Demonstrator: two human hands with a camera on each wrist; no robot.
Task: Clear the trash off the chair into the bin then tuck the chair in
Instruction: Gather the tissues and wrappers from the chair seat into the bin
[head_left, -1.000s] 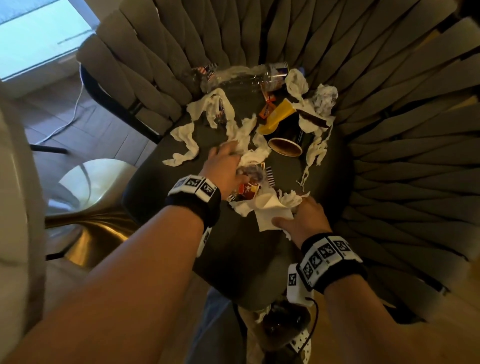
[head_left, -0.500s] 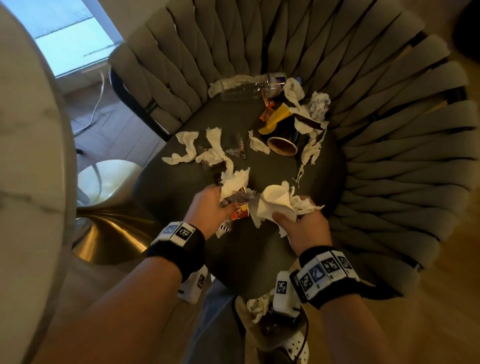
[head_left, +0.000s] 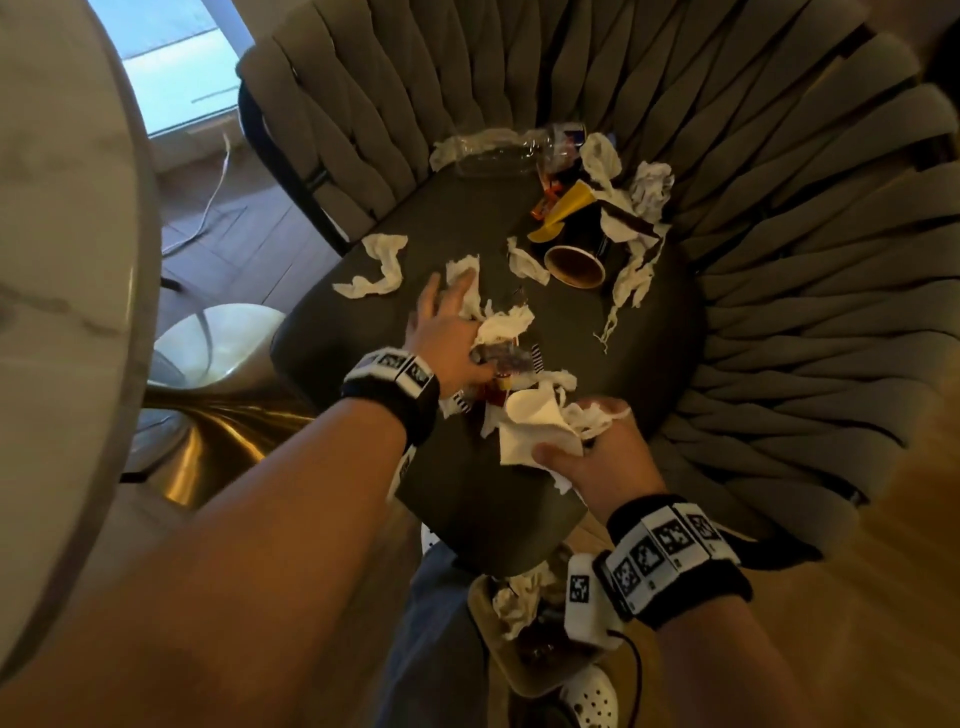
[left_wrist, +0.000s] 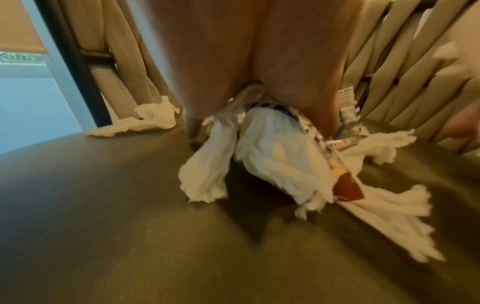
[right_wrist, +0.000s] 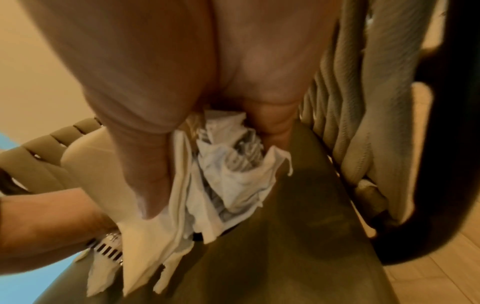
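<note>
The chair's dark seat (head_left: 571, 353) is strewn with trash. My left hand (head_left: 452, 322) reaches over the seat's middle, gripping a bundle of tissue and wrappers (left_wrist: 272, 160), its fingers stretched over another tissue scrap (head_left: 462, 283). Near the front edge my right hand (head_left: 587, 441) clutches a wad of white napkins (right_wrist: 228, 181). At the back lie a tipped paper cup (head_left: 574, 265), a clear plastic bottle (head_left: 498, 153), a yellow wrapper (head_left: 563, 208) and more tissues (head_left: 649, 187). A twisted tissue (head_left: 379, 270) lies at the seat's left. The bin (head_left: 488, 639) stands below the seat's front edge, holding tissue.
A woven grey chair back (head_left: 779, 260) curves round the seat. A marble table top (head_left: 62, 260) fills the left, with its gold base (head_left: 208, 441) beneath. A white cable (head_left: 208, 208) runs along the wooden floor. My shoe (head_left: 592, 696) is beside the bin.
My left hand has gone forward over the seat with its bundle, fingers now spread on another tissue. The right hand has stayed near the front edge with its napkins.
</note>
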